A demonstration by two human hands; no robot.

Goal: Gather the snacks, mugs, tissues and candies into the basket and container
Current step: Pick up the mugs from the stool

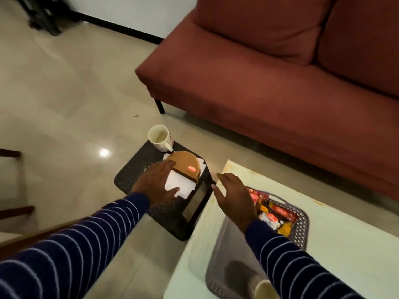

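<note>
My left hand (pixel 155 184) is spread flat, fingers straight, resting over the white tissues (pixel 180 186) and the edge of the brown half-round tissue holder (pixel 187 167). Both sit on a dark perforated stool (pixel 131 175) beside the table (pixel 336 244). A white mug (pixel 160 138) stands upright at the stool's far corner. My right hand (pixel 234 196) is open, fingers relaxed, hovering over the table's left edge, holding nothing. The grey basket (pixel 302 225) on the table contains snack packets (pixel 274 214); a second mug (pixel 264 290) lies inside its near end.
</note>
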